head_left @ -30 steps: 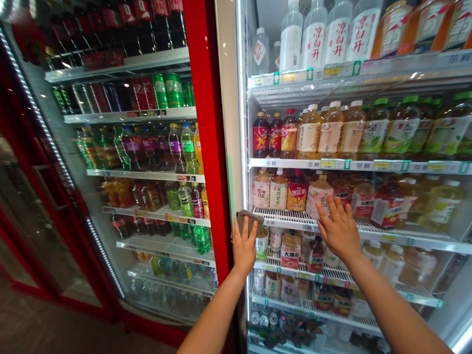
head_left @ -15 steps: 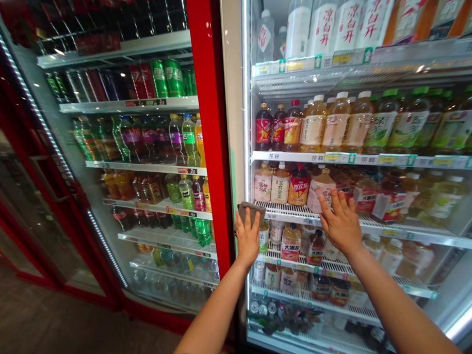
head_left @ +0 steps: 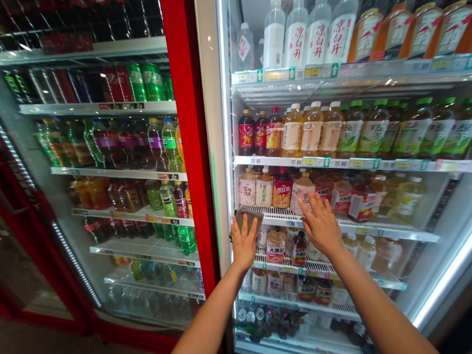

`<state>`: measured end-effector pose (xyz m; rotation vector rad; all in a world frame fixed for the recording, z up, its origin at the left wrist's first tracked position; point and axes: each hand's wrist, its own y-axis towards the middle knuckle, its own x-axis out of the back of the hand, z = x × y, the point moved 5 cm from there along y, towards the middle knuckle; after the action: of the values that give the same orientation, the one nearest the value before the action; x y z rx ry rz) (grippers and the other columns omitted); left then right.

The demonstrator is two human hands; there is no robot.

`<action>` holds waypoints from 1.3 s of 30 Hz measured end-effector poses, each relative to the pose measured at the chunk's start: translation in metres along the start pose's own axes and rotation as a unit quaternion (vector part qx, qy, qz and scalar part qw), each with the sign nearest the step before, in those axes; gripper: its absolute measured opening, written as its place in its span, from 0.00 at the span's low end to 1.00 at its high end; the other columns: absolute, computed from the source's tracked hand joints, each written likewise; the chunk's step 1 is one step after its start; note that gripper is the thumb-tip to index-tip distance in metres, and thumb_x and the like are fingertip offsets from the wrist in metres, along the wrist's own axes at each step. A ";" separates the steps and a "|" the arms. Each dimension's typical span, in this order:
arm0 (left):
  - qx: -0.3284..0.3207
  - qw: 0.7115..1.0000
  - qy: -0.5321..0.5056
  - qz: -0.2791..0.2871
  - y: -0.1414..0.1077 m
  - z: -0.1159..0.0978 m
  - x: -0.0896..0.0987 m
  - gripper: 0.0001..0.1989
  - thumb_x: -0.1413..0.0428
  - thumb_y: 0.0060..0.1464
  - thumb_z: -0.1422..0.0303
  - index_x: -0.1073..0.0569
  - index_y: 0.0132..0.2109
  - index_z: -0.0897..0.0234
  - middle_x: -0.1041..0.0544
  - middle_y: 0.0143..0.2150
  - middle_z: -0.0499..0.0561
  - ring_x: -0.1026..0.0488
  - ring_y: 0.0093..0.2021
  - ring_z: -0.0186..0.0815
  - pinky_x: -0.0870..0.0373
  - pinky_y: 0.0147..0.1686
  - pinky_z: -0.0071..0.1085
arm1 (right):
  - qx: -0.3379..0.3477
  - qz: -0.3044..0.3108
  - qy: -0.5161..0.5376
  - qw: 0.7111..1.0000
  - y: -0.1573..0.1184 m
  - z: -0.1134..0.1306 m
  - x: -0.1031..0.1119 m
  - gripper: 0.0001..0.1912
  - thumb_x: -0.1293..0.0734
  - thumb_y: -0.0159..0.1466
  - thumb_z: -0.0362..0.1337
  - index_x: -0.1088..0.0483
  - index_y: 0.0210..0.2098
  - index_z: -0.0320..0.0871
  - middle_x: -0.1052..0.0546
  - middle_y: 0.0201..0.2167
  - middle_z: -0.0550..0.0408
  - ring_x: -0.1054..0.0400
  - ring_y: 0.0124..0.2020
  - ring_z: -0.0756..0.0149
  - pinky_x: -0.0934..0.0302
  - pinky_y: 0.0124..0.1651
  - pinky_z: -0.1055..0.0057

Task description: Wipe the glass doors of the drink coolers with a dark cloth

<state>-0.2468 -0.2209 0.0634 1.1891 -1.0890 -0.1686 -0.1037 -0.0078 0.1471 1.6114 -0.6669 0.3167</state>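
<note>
Red door frame: a slanting upright (head_left: 189,118) between two drinks coolers; every place below is told from it.
Pale post: a light strip of casing (head_left: 209,119), directly right of the red door frame and alongside it.
Grey cloth: right of the red door frame, past the pale post, at the near edge of the right cooler; the cloth (head_left: 254,214) is partly covered by fingers.
Left hand: right of the red door frame, laid flat over the cloth, fingers spread; the hand (head_left: 244,247) covers it without gripping.
Right hand: farther right of the red door frame, wide, with fingers fanned and nothing held; the hand (head_left: 322,225) is in front of a pale-pink-labelled bottle (head_left: 300,191). Cannot tell how firmly the palm presses on the door.
Water bottles: high to the right of the red door frame, clear bottles (head_left: 295,42) in a row on the upper shelf.
Green-capped bottles: far right of the red door frame, one shelf down, bottles (head_left: 373,129) packed together.
Green cans: just left of the red door frame, high up, cans (head_left: 151,82) on a white shelf.
Dark bottles: above those cans, left of the red door frame, bottles (head_left: 139,13) with red labels.
</note>
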 end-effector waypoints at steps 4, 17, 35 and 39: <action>-0.041 0.999 0.012 -0.019 0.054 -0.025 0.015 0.35 0.47 0.63 0.76 0.42 0.72 0.45 0.49 0.77 0.48 0.73 0.76 0.51 0.52 0.71 0.63 | 0.009 0.004 0.006 1.000 -0.012 -0.010 0.010 0.44 0.38 0.70 0.32 0.67 0.76 0.52 0.58 0.77 0.47 0.59 0.76 0.48 0.50 0.71 0.41; -0.002 0.999 -0.008 -0.046 0.036 -0.100 -0.024 0.32 0.43 0.61 0.71 0.37 0.70 0.47 0.48 0.77 0.51 0.73 0.76 0.54 0.56 0.71 0.66 | -0.013 0.033 0.020 0.999 -0.094 -0.072 0.008 0.42 0.40 0.70 0.29 0.66 0.76 0.49 0.54 0.76 0.46 0.61 0.76 0.46 0.46 0.69 0.38; 0.006 0.998 0.015 -0.058 0.072 -0.172 -0.026 0.36 0.43 0.62 0.71 0.44 0.73 0.50 0.58 0.78 0.52 0.73 0.76 0.54 0.54 0.71 0.63 | -0.041 0.032 0.042 0.998 -0.142 -0.153 0.018 0.41 0.39 0.70 0.31 0.62 0.76 0.49 0.57 0.77 0.45 0.57 0.75 0.44 0.47 0.69 0.37; 0.069 0.995 0.010 -0.073 0.054 -0.159 -0.029 0.38 0.46 0.64 0.71 0.52 0.75 0.56 0.64 0.78 0.57 0.74 0.76 0.56 0.54 0.70 0.65 | -0.052 0.031 0.040 0.997 -0.154 -0.166 0.024 0.41 0.40 0.71 0.32 0.63 0.76 0.49 0.60 0.77 0.47 0.59 0.76 0.44 0.48 0.70 0.37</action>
<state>-0.1645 -0.0756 0.0956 1.3935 -1.0089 -0.1958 0.0345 0.1525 0.0626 1.4728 -0.6626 0.3832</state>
